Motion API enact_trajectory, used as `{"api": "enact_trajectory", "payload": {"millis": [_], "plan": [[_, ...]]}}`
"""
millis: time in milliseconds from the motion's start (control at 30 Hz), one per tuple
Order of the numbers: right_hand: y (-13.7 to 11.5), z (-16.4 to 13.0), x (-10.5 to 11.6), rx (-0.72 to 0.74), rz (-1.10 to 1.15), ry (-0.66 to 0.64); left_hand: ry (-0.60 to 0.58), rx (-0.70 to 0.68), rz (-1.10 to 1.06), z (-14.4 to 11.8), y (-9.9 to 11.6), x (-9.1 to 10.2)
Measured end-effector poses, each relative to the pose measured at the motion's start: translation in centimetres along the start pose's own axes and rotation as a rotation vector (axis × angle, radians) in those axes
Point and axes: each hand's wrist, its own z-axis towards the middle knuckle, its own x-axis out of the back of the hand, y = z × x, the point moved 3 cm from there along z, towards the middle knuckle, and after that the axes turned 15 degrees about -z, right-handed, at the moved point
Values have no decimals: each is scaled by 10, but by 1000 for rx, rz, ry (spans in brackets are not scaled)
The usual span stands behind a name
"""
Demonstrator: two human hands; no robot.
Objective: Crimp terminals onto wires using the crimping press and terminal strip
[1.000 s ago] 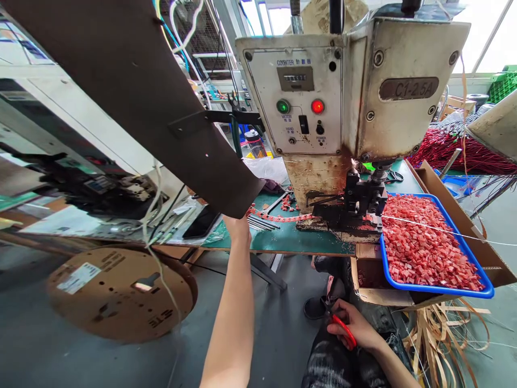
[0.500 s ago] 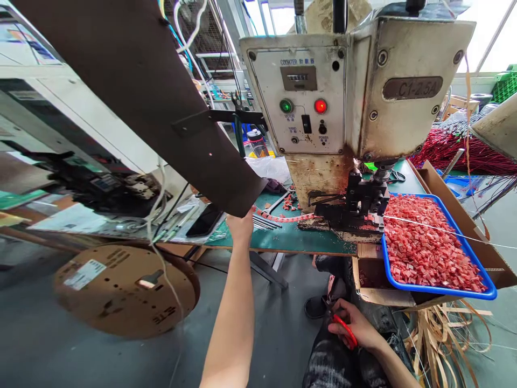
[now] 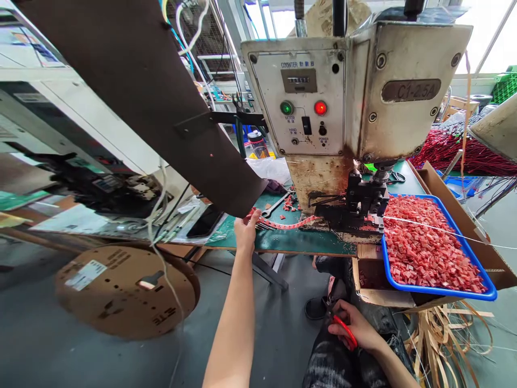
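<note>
My left hand (image 3: 244,233) reaches up to the green bench edge and pinches the end of a strip of red terminals (image 3: 287,223) that runs right into the press head (image 3: 359,202) of a worn cream crimping machine (image 3: 347,91). My right hand (image 3: 352,323) rests low on my lap, closed around red-handled scissors (image 3: 343,327). A large dark brown reel (image 3: 141,91) hangs tilted above my left hand.
A blue tray (image 3: 436,291) heaped with several red cut terminals sits in a cardboard box at the right. A brown cardboard reel (image 3: 125,291) lies on the grey floor at the left. Tan paper strips (image 3: 440,339) pile at the lower right. Red wire bundles (image 3: 448,145) lie behind.
My left hand has come out from under the dark reel toward me, and the red terminal strip now sags in a wave. My right hand has stayed still.
</note>
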Motion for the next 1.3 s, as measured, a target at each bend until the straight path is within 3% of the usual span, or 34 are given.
{"api": "enact_trajectory", "payload": {"millis": [367, 1300], "plan": [[-2, -2, 1, -1, 5, 2, 162, 77, -214, 11, -12, -3], [2, 0, 0, 18, 4, 2, 187, -26, -257, 21, -26, 12]]}}
